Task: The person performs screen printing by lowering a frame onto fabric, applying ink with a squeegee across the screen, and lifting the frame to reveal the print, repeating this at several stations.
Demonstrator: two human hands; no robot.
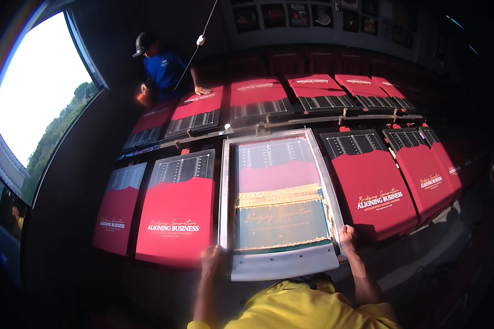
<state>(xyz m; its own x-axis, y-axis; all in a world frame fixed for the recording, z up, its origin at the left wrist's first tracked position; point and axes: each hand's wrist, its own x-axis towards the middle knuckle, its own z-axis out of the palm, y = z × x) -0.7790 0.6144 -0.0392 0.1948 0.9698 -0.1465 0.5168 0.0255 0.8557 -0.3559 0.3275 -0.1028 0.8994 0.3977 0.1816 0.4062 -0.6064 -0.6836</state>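
A screen-printing frame (318, 167) with a pale metal rim lies over a red shirt in the middle of the near row. Through its mesh the shirt's red cloth and a black, white-marked board show; the lower mesh (280, 230) is dark teal with yellowish ink streaks. My left hand (210, 256) is closed at the frame's near left corner. My right hand (347, 238) grips the right side, near the same end. A pale grey panel (285, 264) with several dark dots spans the near edge between them. Whether the frame touches the shirt I cannot tell.
Printed red shirts on boards flank the frame: one shirt (175, 211) at left, another (365, 183) at right. A second row (260, 93) runs behind a rail (313, 118). A person in blue (167, 68) stands far left, one hand on a shirt. A cord (201, 39) hangs overhead.
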